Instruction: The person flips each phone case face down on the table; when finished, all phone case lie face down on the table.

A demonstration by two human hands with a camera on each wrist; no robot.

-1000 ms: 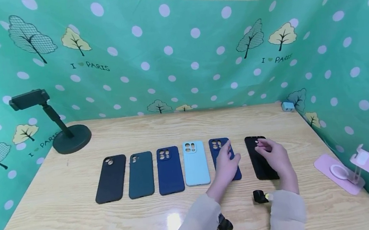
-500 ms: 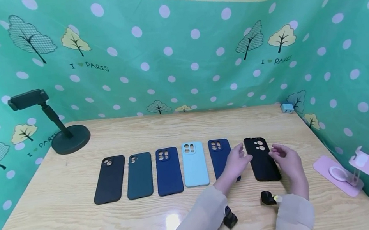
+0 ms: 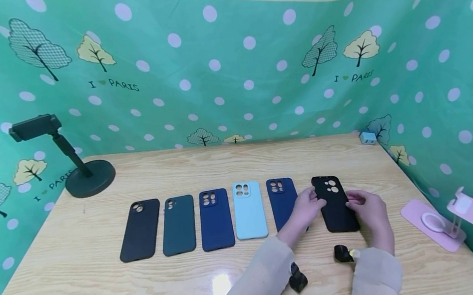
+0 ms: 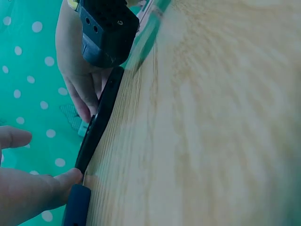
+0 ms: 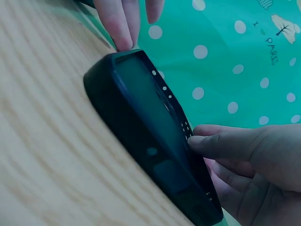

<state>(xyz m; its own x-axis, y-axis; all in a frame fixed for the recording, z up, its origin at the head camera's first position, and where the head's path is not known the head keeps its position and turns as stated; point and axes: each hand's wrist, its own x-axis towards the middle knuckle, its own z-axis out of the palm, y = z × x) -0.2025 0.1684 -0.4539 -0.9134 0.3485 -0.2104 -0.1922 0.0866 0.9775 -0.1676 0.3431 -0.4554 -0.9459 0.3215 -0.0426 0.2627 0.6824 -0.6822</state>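
Observation:
A black phone case [image 3: 337, 211] with camera cutouts lies back up at the right end of a row. My right hand [image 3: 369, 207] is at its right edge; in the right wrist view, the thumb and fingers of the right hand [image 5: 263, 165] pinch that edge. My left hand [image 3: 306, 207] is at the opposite side. Seen from the left wrist, a fingertip of the left hand [image 4: 33, 190] touches the end of the black case [image 4: 101, 120], while another digit stands apart from it. A dark blue phone case [image 3: 283, 201] lies partly behind the left hand.
Further left in the row are a light blue case [image 3: 249, 216], a blue case [image 3: 216, 226], a teal case [image 3: 179, 228] and a black case [image 3: 141, 236]. A black phone stand [image 3: 90, 178] stands back left, a pink stand [image 3: 433, 223] right. A small blue cube [image 3: 368, 137] sits back right.
My left hand has moved right, from over the dark blue case to the black case's left edge. My right hand has shifted off the black case's top to its right edge and closed on it.

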